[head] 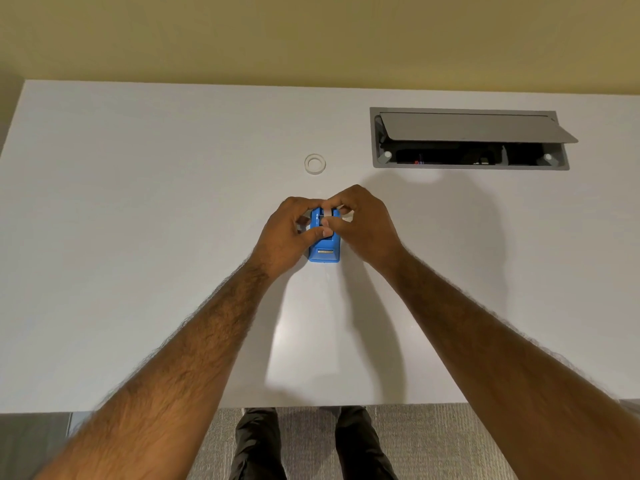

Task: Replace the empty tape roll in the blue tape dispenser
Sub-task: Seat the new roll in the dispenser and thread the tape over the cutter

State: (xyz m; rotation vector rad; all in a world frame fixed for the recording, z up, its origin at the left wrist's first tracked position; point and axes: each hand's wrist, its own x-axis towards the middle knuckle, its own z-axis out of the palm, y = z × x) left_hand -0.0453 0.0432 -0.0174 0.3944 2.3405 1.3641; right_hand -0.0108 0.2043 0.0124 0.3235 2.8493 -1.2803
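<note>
Blue tape dispenser (324,250) sits on the white desk (138,237) about centre, cutter end toward the person, both hands on its far half. Left hand (289,233) wraps the dispenser's left side, fingers curled around the far end, thumb laid across the top. Right hand (367,223) comes in from the right, thumb and forefinger pinched together over the roll slot. A pale strip or roll edge (327,212) shows between the fingertips there, looks like tape, but fingers cover most of it so can't confirm what the right hand actually has hold of. Near end of the dispenser is bare, a small metallic slot on its front face. Clear empty roll core (315,163) lies flat on the desk beyond the hands, well apart from the dispenser, nothing touching it. Far right of desk: recessed cable box (469,138) with grey lid propped open, dark interior. Desk edge at the bottom, person's dark trousers and grey carpet below it
</note>
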